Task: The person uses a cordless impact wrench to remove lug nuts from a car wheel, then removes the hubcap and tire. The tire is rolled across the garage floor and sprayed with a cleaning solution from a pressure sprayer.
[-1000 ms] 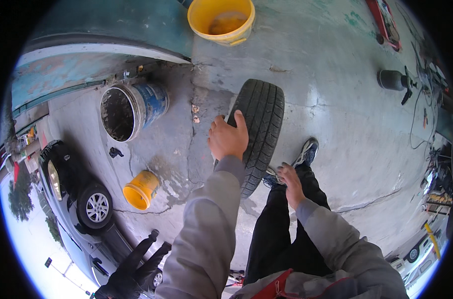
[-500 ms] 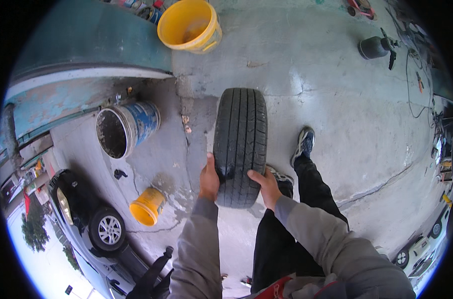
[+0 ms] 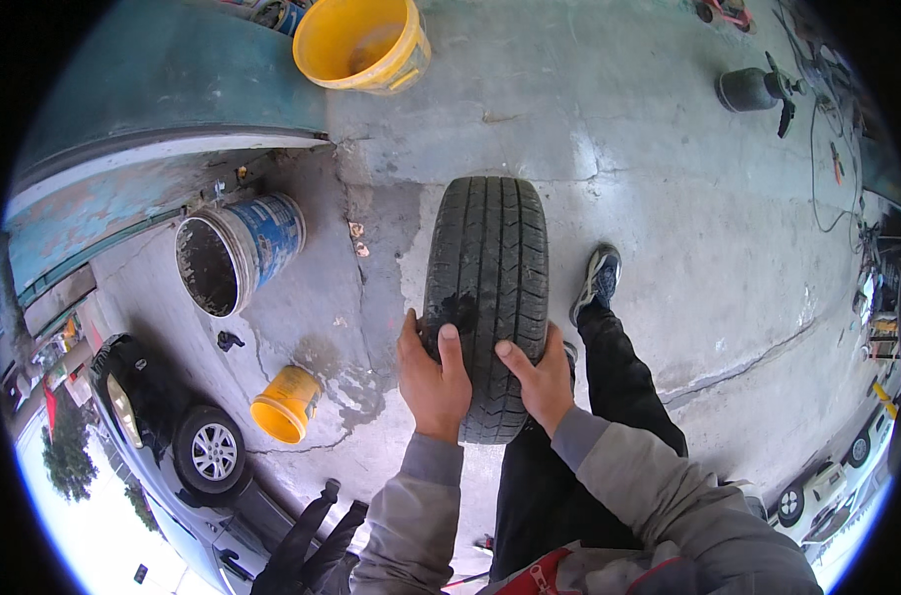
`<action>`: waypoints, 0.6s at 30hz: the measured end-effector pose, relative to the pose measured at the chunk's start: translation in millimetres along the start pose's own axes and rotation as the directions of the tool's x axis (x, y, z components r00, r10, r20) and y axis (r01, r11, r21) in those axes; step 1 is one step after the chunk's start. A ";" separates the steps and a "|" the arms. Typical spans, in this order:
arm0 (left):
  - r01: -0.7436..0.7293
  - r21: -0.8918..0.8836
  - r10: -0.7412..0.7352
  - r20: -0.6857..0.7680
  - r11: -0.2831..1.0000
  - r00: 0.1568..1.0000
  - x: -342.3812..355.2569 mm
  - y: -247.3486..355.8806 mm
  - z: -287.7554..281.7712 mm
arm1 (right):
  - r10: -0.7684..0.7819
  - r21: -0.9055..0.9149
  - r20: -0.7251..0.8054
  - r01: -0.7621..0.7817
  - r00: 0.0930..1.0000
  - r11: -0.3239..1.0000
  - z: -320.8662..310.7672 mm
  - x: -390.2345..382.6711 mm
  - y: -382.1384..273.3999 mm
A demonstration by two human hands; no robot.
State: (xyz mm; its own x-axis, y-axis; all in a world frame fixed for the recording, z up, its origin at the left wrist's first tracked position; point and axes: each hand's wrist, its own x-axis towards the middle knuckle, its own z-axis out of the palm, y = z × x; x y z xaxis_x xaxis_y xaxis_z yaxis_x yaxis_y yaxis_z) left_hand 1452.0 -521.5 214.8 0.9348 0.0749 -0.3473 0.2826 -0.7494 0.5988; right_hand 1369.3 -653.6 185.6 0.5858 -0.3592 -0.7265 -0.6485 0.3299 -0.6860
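Note:
A black car tyre [image 3: 487, 283] stands upright on its tread on the concrete floor, straight in front of me. My left hand [image 3: 431, 379] grips its near left edge, thumb lying over the tread. My right hand [image 3: 536, 379] grips the near right edge, thumb on the tread too. Both sleeves are grey. My dark-trousered leg and a grey-blue shoe [image 3: 596, 281] stand just right of the tyre.
A large yellow bucket [image 3: 361, 42] sits at the top, a blue dirty bucket [image 3: 234, 253] lies left, a small yellow bucket [image 3: 283, 405] lower left. A teal wall [image 3: 163, 89] runs upper left. A black car [image 3: 163, 416] is parked at lower left. A grey canister [image 3: 750, 89] is upper right.
A second ago only my left hand was on the tyre, which leaned. Now both hands hold its near edges and it stands straight in front of me.

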 end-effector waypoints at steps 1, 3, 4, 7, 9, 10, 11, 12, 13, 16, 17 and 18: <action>-0.042 0.070 0.041 0.022 0.997 0.999 -1.0 -2.7 8.1 | 0.095 -0.014 -0.004 -0.095 0.995 0.995 1.3 0.0 2.4; -0.130 0.182 0.127 0.029 0.975 0.992 -0.9 -9.0 26.0 | 0.034 -0.014 -0.066 -0.035 0.997 0.999 4.9 2.5 9.5; -0.041 0.215 0.030 0.052 0.976 0.998 -2.6 -10.2 37.5 | 0.052 0.021 -0.097 -0.050 0.994 0.999 5.9 8.7 13.2; -0.196 0.241 0.213 -0.046 0.951 0.976 -16.4 -13.2 46.7 | 0.057 0.020 -0.184 -0.054 0.981 0.998 4.7 19.6 22.0; -0.041 0.289 0.041 0.003 0.956 0.999 -18.2 -9.4 58.2 | 0.088 -0.006 -0.181 -0.090 0.980 0.996 1.2 25.1 22.7; -0.054 0.304 0.064 -0.022 0.951 0.998 -16.3 -5.2 65.2 | 0.027 -0.035 -0.210 -0.035 0.977 0.999 -1.3 31.2 21.2; -0.083 0.338 0.096 -0.021 0.937 0.995 -21.2 -0.8 66.3 | -0.027 -0.039 -0.241 0.018 0.970 0.999 -4.4 29.3 19.3; -0.070 0.344 0.074 0.000 0.936 0.997 -21.3 3.3 68.8 | 0.018 -0.125 -0.285 -0.056 0.958 0.991 -7.2 31.6 16.6; -0.056 0.359 0.057 0.006 0.932 0.998 -23.2 8.4 68.7 | 0.014 -0.133 -0.282 -0.054 0.959 0.990 -9.8 30.5 13.5; -0.072 0.364 0.086 -0.024 0.929 0.996 -11.3 23.0 77.4 | -0.044 -0.123 -0.268 0.011 0.962 0.992 -16.3 44.3 3.3; -0.049 0.374 0.060 -0.018 0.926 0.998 -6.9 27.5 78.6 | -0.016 -0.157 -0.280 -0.029 0.960 0.987 -16.1 48.2 -0.1; -0.045 0.382 0.060 -0.026 0.923 0.998 0.7 31.5 81.2 | -0.015 -0.165 -0.293 -0.035 0.956 0.986 -14.6 56.0 -3.9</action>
State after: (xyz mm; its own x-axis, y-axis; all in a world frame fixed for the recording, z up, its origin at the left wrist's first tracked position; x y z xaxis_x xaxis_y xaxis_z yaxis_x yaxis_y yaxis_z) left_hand 1444.1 -598.5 174.8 0.9553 0.0473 -0.2918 0.1364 -0.9464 0.2928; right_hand 1397.6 -687.8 148.2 0.4276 -0.6043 -0.6723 -0.7396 0.1937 -0.6445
